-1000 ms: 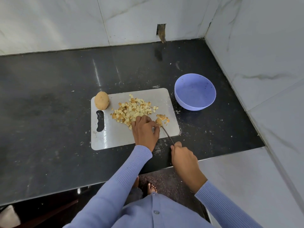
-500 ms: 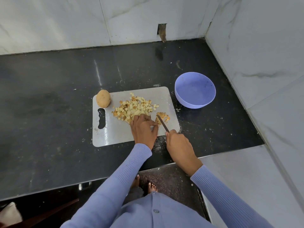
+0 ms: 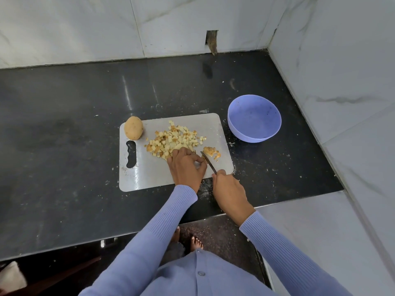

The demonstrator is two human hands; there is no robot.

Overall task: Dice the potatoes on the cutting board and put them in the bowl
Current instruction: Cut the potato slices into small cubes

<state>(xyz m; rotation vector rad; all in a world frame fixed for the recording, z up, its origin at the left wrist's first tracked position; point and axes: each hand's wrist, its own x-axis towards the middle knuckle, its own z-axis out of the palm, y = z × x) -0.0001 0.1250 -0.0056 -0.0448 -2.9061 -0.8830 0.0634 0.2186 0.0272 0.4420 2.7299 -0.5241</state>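
Our right hand (image 3: 229, 189) grips the knife (image 3: 208, 162); our left hand (image 3: 186, 167) curls beside the diced potato (image 3: 173, 142) — whether it holds anything, we cannot tell.

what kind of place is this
Most likely a home kitchen: a dark stone counter set against marble-tiled walls, with a cutting board, diced potato and a bowl on it.

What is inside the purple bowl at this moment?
The purple bowl shows only its bare interior with a few dark specks; no diced potato is in it yet. Nothing covers its inside.
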